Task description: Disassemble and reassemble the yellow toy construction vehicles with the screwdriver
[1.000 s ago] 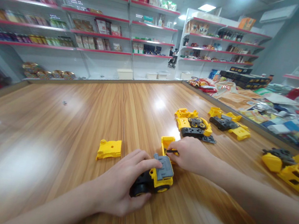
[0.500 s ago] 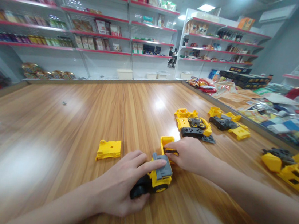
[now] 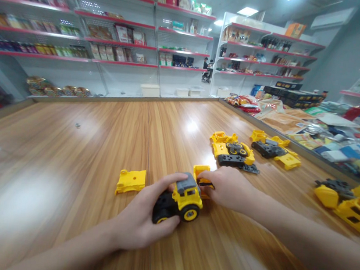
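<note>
My left hand (image 3: 146, 210) is wrapped round a toy truck (image 3: 188, 198) with a yellow cab, a grey roof and black wheels with yellow hubs. Its fingers lie over the roof and the thumb presses low at the wheels. Just behind the truck, my right hand (image 3: 229, 188) is closed in a pinch, with a thin dark stick-like piece (image 3: 206, 184) at its fingertips. A yellow tray-shaped toy part (image 3: 201, 169) stands at those fingertips, partly hidden by hand and truck. Left of the truck lies a flat yellow plate with a hole (image 3: 131, 181).
Yellow and black toy vehicle parts lie in groups on the right: one pile (image 3: 232, 151), another farther back (image 3: 275, 150), a third near the edge (image 3: 350, 204). Packaged goods (image 3: 301, 120) crowd beyond the table's raised rim. A small grey bit (image 3: 77, 125) lies far left.
The truck has been turned and tilted in my left hand, so its side and wheels now face me. My left fingers have shifted on the roof. My right hand has barely moved.
</note>
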The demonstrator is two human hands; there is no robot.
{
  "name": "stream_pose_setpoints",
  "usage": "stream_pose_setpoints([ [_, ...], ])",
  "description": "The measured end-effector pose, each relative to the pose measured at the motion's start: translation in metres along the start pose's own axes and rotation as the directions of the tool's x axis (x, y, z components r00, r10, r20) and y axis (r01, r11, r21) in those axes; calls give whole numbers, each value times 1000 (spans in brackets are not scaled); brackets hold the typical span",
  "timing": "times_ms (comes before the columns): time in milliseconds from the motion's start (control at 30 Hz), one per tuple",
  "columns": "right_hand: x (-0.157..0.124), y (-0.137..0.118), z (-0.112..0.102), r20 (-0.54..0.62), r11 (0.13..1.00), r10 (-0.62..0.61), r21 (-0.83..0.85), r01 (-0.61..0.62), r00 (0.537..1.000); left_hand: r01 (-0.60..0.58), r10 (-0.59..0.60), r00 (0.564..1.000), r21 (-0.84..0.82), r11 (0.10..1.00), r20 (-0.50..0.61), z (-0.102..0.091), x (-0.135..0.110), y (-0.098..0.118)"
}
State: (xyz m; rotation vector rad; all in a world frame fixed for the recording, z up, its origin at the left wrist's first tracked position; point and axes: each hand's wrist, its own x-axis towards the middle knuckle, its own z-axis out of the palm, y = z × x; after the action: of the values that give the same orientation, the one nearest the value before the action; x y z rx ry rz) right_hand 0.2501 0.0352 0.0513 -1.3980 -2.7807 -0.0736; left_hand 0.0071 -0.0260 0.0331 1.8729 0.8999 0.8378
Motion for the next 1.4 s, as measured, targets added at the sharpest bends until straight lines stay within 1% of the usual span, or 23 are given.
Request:
stream_pose_setpoints([
  [67,0,0,-1,20,1000,-8,-12,8,1000,59,-73,996,-229,972,-51,-1,2,0],
  [100,0,0,-1,33,1000,-14,-18,15,999,72,-105,992,-349,934,-75,-2,4,-1],
  [167,0,0,-2,55,999,-28,-27,30,998,75,-179,976,-581,811,-124,-3,7,-4],
  [233,-1,0,-3,63,998,-42,-33,44,997,78,-262,957,-757,649,-125,-6,10,-8],
  [300,-1,0,-4,54,998,-50,-38,52,997,103,-318,945,-861,497,-71,-10,12,-11],
  [367,-1,0,-4,43,997,-56,-45,58,997,137,-350,937,-914,383,-6,-14,13,-13],
  [433,-1,0,-4,36,997,-62,-46,63,997,166,-375,926,-940,299,44,-17,14,-14],
  [500,-1,-1,-4,34,996,-71,-43,73,997,188,-391,917,-951,246,80,-19,14,-14],
  [600,-1,-1,-5,31,995,-84,-51,86,996,208,-398,911,-956,209,111,-21,16,-14],
  [733,-1,-2,-7,14,992,-102,-78,103,995,223,-364,920,-957,187,144,-22,15,-15],
  [900,-2,-4,-7,9,987,-136,-89,136,991,230,-298,941,-951,206,162,-22,12,-15],
  [1067,-3,-4,-9,49,981,-172,-81,175,984,228,-265,950,-949,219,167,-22,12,-15],
  [1267,-3,-7,-7,40,977,-207,-43,209,978,225,-275,948,-949,220,161,-20,11,-15],
  [1400,-1,-9,-2,12,972,-233,0,233,972,234,-338,929,-947,218,151,-21,13,-11],
])
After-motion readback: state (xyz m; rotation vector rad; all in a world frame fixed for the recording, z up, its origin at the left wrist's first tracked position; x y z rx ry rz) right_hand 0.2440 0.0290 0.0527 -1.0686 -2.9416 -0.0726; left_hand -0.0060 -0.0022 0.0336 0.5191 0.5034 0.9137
